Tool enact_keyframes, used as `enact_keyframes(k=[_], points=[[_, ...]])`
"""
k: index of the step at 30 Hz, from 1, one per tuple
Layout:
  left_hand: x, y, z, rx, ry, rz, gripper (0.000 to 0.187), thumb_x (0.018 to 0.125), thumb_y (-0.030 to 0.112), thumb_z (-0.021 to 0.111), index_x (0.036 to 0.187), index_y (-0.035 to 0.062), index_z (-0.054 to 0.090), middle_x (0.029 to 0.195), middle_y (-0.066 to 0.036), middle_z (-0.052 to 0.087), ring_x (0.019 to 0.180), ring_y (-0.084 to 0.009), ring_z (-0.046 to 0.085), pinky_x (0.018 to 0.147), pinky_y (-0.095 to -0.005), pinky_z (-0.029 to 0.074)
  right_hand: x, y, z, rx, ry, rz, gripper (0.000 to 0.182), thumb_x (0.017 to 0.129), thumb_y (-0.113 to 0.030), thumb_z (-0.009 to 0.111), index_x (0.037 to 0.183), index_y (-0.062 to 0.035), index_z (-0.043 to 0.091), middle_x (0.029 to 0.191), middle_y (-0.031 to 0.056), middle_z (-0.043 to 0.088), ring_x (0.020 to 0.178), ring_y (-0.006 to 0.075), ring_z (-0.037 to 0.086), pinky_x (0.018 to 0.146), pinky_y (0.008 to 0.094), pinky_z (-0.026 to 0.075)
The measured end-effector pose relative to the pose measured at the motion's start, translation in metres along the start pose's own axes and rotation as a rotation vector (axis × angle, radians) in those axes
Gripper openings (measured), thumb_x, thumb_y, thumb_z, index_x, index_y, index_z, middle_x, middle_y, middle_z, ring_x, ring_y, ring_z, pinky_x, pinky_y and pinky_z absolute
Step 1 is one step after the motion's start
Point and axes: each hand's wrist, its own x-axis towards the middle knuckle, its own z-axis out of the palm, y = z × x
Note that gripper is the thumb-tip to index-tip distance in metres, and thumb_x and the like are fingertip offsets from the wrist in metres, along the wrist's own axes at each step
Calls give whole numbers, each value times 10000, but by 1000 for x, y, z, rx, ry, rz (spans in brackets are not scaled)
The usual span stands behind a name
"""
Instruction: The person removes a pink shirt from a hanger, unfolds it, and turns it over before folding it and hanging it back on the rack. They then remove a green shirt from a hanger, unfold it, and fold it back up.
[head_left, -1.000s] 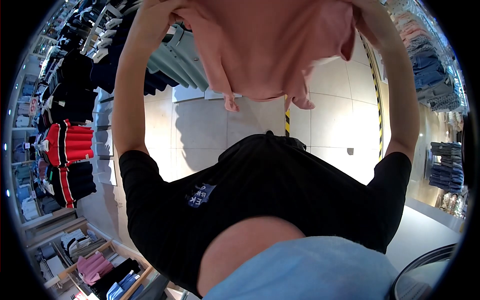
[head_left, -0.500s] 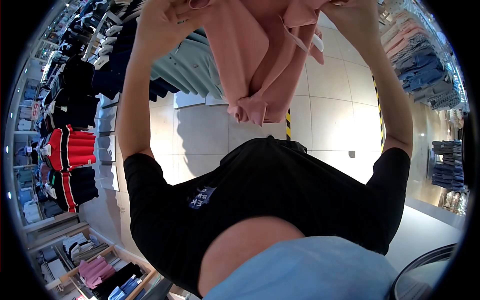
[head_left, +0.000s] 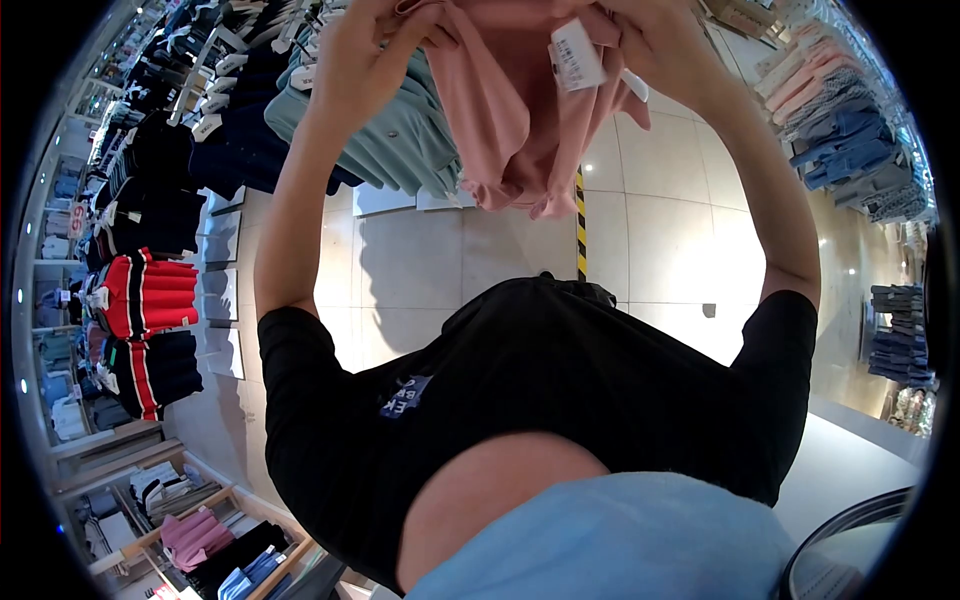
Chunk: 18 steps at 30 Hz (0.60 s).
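A pink shirt [head_left: 490,110] hangs in folds from both my hands at the top of the head view, its lower end bunched above the floor. My left hand [head_left: 378,50] has its fingers closed on the shirt's left upper edge. On the other side, my right hand [head_left: 655,40] grips the upper right part, with some fingertips hidden by the cloth. A white barcode tag [head_left: 578,56] dangles over the shirt near my right hand. Another white piece [head_left: 634,85] shows at its right edge.
Behind my left forearm, green shirts [head_left: 405,150] hang beside dark navy ones [head_left: 235,150]. Red [head_left: 150,295] and black garments hang further left. Folded clothes lie in a wooden-framed display [head_left: 215,500] at lower left. Jeans and pink clothes [head_left: 815,75] hang at right above a tiled floor [head_left: 660,240].
Both hands have drawn closer together, and the shirt's lower end has risen. The barcode tag has come into view near my right hand.
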Motion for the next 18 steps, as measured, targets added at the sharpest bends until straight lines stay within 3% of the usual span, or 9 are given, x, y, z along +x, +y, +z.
enact_keyframes(k=[6, 14, 18], points=[[3, 14, 1, 459, -182, 72, 250, 1060, -19, 440, 1200, -34, 647, 1137, -93, 687, 952, -183, 703, 893, -302, 579, 5, -18, -1, 11, -142, 202, 126, 857, -10, 647, 957, -50, 712, 1017, 115, 633, 934, 309, 628, 795, 385, 510], [1, 0, -2, 45, -239, 11, 289, 1061, -22, 430, 1274, -82, 617, 1163, -159, 698, 1071, -228, 702, 959, -338, 576, 9, -6, 1, 168, -327, 343, 242, 862, -151, 663, 1066, -49, 744, 1097, 135, 665, 1024, 303, 635, 843, 394, 505], [1, -2, -1, -45, -249, -16, 301, 1069, -11, 421, 1298, -101, 593, 1207, -190, 687, 1100, -252, 699, 985, -364, 573, 1, 3, 44, -85, 113, 97, 270, 880, -192, 682, 1107, -52, 730, 1057, 138, 707, 1010, 288, 667, 836, 395, 518]])
